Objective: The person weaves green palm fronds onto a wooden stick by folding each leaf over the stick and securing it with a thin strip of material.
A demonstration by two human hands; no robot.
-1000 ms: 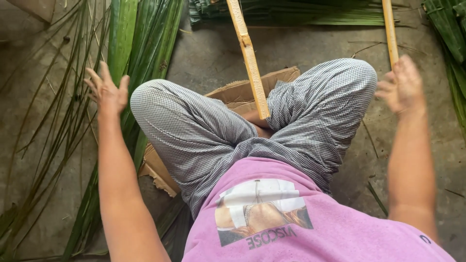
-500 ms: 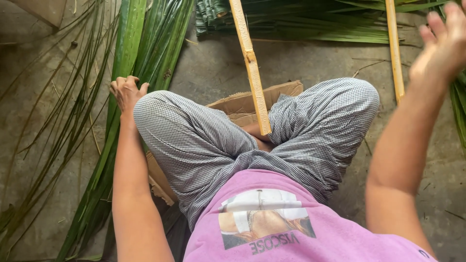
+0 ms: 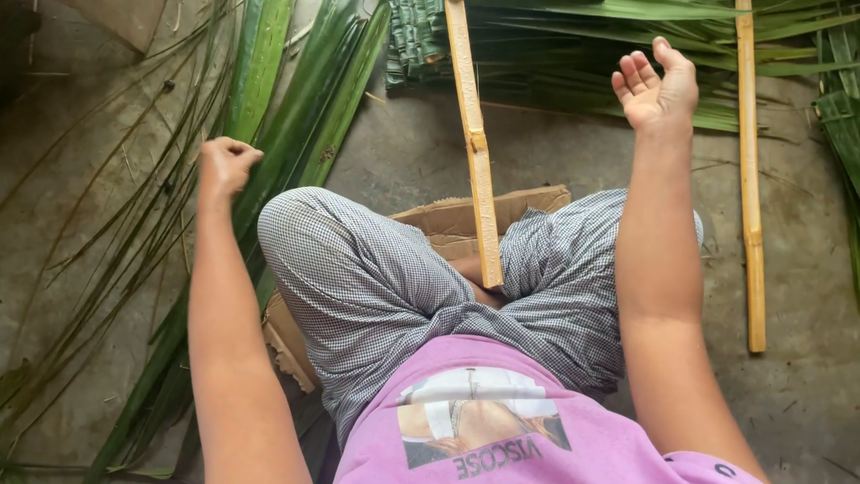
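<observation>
I sit cross-legged in checked trousers and a pink shirt on a piece of cardboard (image 3: 443, 220). My left hand (image 3: 224, 164) is curled into a fist over long green palm leaves (image 3: 300, 134) lying at my left; whether it grips a leaf I cannot tell. My right hand (image 3: 658, 85) is raised in the air with fingers apart, holding nothing, above the woven green leaves (image 3: 573, 63) at the top. A pale bamboo strip (image 3: 472, 134) runs from the top down between my knees.
A second bamboo strip (image 3: 749, 179) lies on the concrete floor (image 3: 573, 161) at the right. Thin leaf ribs (image 3: 107, 233) are scattered at the left. More green leaves (image 3: 842, 116) reach in at the far right edge.
My left hand went from spread open to a closed fist over the leaves. My right arm swung up and then inward, its hand now open above the woven leaves.
</observation>
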